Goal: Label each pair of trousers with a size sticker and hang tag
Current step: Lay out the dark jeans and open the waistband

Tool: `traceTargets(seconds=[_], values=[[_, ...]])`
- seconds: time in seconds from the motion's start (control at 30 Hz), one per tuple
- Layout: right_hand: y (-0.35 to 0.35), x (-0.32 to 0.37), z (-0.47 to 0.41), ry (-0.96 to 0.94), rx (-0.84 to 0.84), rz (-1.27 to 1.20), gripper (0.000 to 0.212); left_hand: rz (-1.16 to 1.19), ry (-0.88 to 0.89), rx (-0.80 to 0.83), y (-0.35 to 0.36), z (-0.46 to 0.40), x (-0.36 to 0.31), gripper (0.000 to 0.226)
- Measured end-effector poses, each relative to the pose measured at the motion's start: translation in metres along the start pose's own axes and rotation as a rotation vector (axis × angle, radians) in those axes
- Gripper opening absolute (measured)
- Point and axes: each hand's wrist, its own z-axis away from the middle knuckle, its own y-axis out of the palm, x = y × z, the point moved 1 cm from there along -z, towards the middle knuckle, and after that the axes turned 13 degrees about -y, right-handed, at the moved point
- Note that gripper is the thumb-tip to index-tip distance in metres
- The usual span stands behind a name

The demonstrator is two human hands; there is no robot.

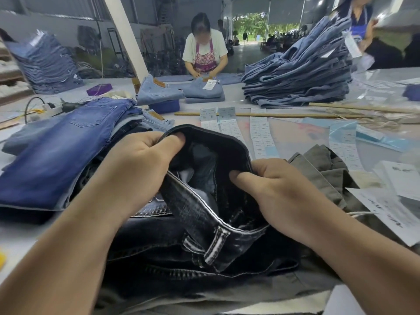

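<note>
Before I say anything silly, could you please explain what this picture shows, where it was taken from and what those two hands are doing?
No machine here: a person wears a camera on the head, looking forward and down, so the arms are the wearer's own. The left hand and right hand each grip the waistband of the black jeans, holding it open. On the table lie a folded blue pair of jeans at left, an olive pair of trousers at right, strips of size stickers beyond the hands, and white hang tags at far right. Across the table another worker handles light blue jeans beside a tall stack of jeans.
</note>
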Motion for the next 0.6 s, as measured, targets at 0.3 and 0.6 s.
traceTargets(seconds=[0.3, 0.6], values=[[-0.008, -0.007, 0.026, -0.127, 0.231, 0.398, 0.088, -0.115, 0.268, -0.396, 0.011, 0.009, 0.003, 0.038], [-0.039, -0.007, 0.023, -0.185, 0.138, 0.538, 0.076, -0.494, 0.548, -0.046, 0.046, 0.035, -0.01, 0.029]])
